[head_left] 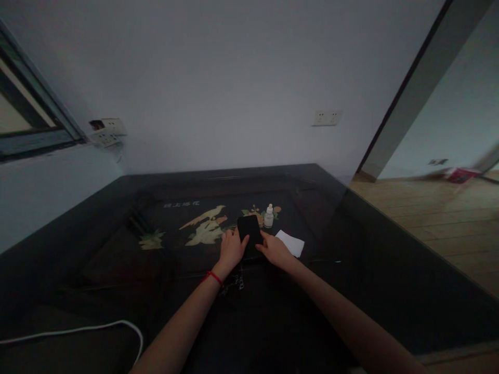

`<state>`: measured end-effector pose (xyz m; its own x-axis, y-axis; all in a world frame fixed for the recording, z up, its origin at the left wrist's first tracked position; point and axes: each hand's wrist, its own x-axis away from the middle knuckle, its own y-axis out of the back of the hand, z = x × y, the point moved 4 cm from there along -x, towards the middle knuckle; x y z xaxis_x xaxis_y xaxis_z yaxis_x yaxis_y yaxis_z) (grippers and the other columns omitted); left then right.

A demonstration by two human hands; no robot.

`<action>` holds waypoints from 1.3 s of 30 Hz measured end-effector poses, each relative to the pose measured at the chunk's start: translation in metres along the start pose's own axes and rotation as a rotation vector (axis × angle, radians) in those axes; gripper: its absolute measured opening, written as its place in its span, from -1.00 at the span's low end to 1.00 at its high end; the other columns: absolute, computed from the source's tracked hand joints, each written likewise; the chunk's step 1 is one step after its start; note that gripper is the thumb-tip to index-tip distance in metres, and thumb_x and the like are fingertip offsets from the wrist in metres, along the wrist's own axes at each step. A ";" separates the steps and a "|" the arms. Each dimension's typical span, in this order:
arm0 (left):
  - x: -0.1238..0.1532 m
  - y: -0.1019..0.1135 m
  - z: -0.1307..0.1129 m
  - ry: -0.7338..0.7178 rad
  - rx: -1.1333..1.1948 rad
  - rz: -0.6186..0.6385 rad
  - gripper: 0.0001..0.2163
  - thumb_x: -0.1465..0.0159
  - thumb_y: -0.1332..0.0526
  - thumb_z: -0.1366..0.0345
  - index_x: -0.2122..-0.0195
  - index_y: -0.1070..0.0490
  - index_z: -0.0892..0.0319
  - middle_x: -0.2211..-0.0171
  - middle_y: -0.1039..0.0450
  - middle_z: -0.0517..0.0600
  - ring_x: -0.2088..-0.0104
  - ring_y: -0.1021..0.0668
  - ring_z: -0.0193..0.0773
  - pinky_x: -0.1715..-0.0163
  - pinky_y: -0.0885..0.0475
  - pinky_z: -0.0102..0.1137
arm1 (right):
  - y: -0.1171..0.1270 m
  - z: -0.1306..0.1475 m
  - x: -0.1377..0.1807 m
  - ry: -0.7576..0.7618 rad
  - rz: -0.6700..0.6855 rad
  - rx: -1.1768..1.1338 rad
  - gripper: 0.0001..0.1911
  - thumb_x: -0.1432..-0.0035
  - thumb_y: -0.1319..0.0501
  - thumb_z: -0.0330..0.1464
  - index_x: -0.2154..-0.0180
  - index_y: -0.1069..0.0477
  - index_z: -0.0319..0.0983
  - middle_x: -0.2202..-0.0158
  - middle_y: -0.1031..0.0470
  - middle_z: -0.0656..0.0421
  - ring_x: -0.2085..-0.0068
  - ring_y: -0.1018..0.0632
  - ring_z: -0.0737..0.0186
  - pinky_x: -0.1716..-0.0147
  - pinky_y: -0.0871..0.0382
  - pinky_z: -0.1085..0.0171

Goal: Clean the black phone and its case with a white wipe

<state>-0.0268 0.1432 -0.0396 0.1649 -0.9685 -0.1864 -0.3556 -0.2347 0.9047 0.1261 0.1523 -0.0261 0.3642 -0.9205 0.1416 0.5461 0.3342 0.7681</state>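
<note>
Two hands bracket the black phone [250, 230], which lies flat on the dark table [370, 270]. The left hand [232, 249] sits along its left edge and the right hand [275, 250] at its lower right, fingers loosely extended, steadying rather than clasping. A small white bottle [268, 216] crowds in just behind, a white sheet [290, 243] lies beside the right hand, and a white cable [78, 330] trails well apart.

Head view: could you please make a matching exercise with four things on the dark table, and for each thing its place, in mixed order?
Things:
1. phone
2. small white bottle
3. white sheet
4. white cable

Places:
A. at the near left of the table
B. touched by the left hand and the right hand
C. lying flat, just right of the right hand
D. upright, just beyond the phone's far right corner

Pairs: 1-B; 2-D; 3-C; 4-A
</note>
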 end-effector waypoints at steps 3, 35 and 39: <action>0.001 0.001 -0.003 -0.012 -0.028 -0.022 -0.67 -0.28 -0.14 0.15 0.00 -0.33 0.21 0.03 -0.39 0.08 0.08 -0.48 -0.17 0.09 -0.41 -0.12 | -0.002 0.001 -0.004 0.019 -0.005 0.078 -0.66 -0.25 -0.17 -0.26 -0.02 -0.31 -0.26 0.00 -0.39 0.07 0.08 -0.49 0.14 0.13 -0.44 0.07; 0.004 0.005 0.004 -0.062 0.324 -0.157 -0.62 -0.28 0.02 0.30 -0.11 -0.24 0.23 -0.08 -0.32 0.16 -0.11 -0.34 -0.11 -0.14 -0.21 -0.16 | 0.011 -0.034 0.046 0.327 -0.270 0.421 -0.53 -0.21 -0.18 -0.22 -0.13 -0.32 -0.25 -0.12 -0.33 -0.09 -0.15 -0.26 -0.14 -0.15 -0.07 -0.17; 0.004 0.004 0.005 -0.056 0.334 -0.152 -0.64 -0.27 0.01 0.31 -0.09 -0.25 0.20 -0.07 -0.32 0.15 -0.12 -0.33 -0.12 -0.14 -0.21 -0.16 | 0.015 -0.030 0.047 0.329 -0.293 0.364 -0.57 -0.21 -0.18 -0.21 -0.09 -0.36 -0.20 -0.09 -0.36 -0.06 -0.13 -0.29 -0.10 -0.13 -0.13 -0.12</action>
<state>-0.0322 0.1384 -0.0381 0.1914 -0.9215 -0.3380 -0.6129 -0.3811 0.6922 0.1736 0.1198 -0.0265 0.4842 -0.8333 -0.2669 0.3855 -0.0706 0.9200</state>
